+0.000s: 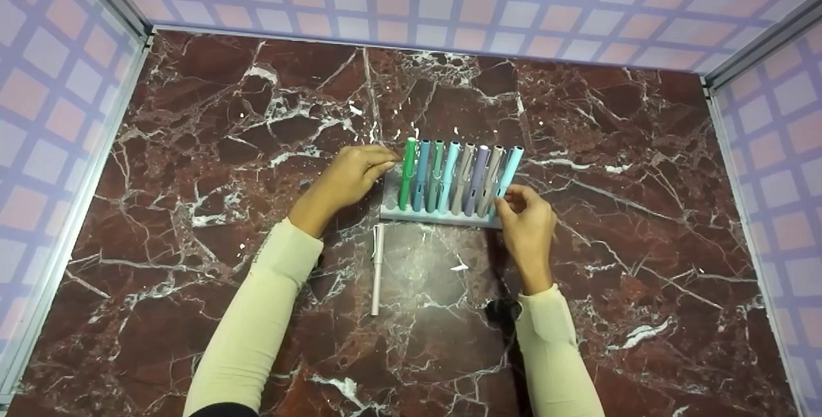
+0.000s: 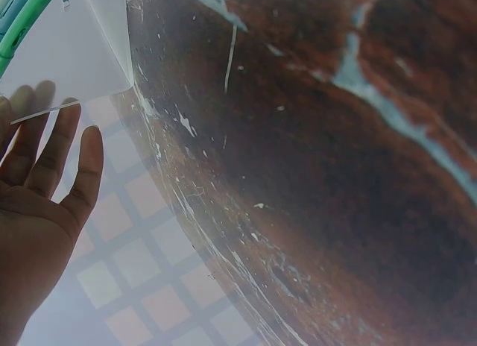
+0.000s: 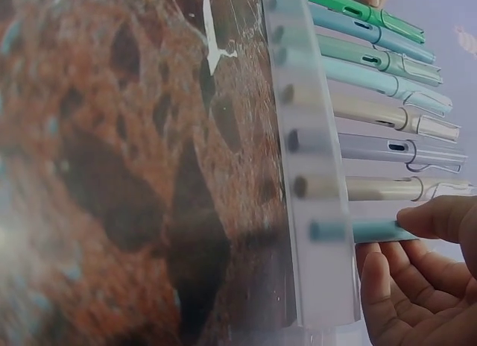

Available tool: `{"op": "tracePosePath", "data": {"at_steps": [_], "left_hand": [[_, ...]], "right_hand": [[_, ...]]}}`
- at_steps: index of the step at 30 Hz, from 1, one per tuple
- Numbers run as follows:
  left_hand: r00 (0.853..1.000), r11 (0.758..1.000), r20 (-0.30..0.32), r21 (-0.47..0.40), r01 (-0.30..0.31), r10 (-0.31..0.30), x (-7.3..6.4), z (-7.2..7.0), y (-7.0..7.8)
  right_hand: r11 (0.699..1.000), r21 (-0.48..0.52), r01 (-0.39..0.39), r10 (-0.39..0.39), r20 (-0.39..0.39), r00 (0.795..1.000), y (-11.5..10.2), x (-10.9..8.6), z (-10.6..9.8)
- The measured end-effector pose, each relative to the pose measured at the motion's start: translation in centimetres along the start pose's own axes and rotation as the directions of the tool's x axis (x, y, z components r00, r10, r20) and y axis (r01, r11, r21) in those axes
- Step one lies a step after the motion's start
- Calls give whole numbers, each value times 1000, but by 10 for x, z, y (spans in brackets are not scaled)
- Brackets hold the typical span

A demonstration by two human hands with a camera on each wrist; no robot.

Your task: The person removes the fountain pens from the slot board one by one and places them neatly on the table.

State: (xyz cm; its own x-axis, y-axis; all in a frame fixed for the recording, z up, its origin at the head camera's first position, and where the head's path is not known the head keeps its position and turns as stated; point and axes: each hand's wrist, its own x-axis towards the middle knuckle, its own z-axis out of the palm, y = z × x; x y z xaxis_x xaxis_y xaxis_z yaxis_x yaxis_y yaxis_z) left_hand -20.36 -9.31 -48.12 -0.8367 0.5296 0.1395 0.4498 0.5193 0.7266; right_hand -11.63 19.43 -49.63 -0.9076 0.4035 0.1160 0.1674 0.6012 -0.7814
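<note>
A clear pen stand (image 1: pixel 443 219) holds a row of upright pens, from a bright green pen (image 1: pixel 408 176) at its left end to a light blue pen (image 1: pixel 512 166) at its right end. My left hand (image 1: pixel 350 176) holds the stand's left edge near the green pen; in the left wrist view fingers show through the clear panel (image 2: pixel 89 48). With thumb and fingers, my right hand (image 1: pixel 530 218) pinches the light blue pen low down. The right wrist view shows that pen's lower end (image 3: pixel 373 230) in the stand's last occupied slot, its top hidden by the hand.
A pale pinkish pen (image 1: pixel 377 269) lies on the dark red marbled table (image 1: pixel 192 288) in front of the stand's left end. Checkered panels (image 1: pixel 449 6) enclose the table at the back and both sides. A dark strap hangs by the right wrist.
</note>
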Motion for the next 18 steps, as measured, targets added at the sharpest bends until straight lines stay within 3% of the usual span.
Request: {"op": "tracePosePath", "data": {"at_steps": [18], "left_hand": [[1000, 1000, 9, -18, 14, -14, 0, 0, 1]], "right_hand": [[997, 73, 31, -29, -38, 999, -13, 0, -15]]}}
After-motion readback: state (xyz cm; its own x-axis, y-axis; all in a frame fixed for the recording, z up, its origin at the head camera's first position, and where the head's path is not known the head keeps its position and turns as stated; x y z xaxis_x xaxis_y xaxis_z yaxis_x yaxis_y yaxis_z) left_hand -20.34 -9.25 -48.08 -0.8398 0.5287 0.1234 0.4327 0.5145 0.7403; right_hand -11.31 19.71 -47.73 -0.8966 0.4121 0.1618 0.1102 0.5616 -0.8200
